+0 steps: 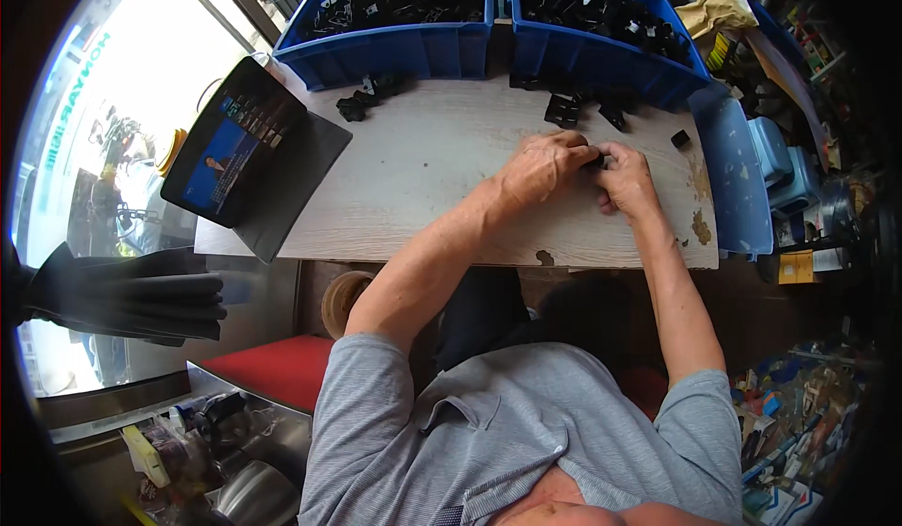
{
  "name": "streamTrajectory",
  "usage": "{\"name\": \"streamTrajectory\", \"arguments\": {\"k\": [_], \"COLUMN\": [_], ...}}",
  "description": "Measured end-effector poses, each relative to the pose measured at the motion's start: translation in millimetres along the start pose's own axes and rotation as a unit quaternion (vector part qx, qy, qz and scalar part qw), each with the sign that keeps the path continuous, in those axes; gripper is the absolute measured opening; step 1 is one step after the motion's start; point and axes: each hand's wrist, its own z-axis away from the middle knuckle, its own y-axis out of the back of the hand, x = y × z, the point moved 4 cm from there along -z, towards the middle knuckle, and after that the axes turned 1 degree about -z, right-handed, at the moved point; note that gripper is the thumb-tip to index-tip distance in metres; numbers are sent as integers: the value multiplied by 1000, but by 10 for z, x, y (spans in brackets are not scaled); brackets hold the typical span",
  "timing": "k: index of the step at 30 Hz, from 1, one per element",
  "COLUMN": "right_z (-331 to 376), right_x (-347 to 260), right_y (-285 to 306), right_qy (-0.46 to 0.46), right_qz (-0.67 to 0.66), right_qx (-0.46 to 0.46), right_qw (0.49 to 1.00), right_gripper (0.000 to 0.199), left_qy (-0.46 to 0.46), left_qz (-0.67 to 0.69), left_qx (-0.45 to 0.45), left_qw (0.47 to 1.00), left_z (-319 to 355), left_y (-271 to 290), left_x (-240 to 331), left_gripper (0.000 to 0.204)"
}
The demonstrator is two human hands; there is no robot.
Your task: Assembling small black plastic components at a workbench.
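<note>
Both hands are meeting at the middle of the bench [423, 178]: the left hand [545, 164] and right hand [625, 180] are pinching a small black plastic part [596, 161] between their fingers, seemingly pressing pieces together. More black parts [564, 110] are lying just ahead, before two blue bins [395, 52]. Seating it squarely likely calls for firm, even pressure.

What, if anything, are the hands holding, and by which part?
A small black plastic part, pinched between left hand and right hand; which part of it cannot be told.
</note>
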Motion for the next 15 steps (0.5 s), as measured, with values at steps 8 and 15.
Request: {"name": "streamTrajectory", "arguments": {"k": [8, 15], "right_z": [-31, -25], "right_x": [70, 60], "right_y": [37, 25], "right_qy": [2, 10], "right_qz": [-13, -22], "right_qx": [1, -5], "right_qw": [1000, 1000], "right_gripper": [26, 33], "left_qy": [-12, 7], "left_qz": [-28, -100], "left_qx": [22, 36], "left_qw": [999, 994], "left_z": [56, 133], "left_y": [28, 29], "left_x": [118, 242], "left_gripper": [42, 46]}}
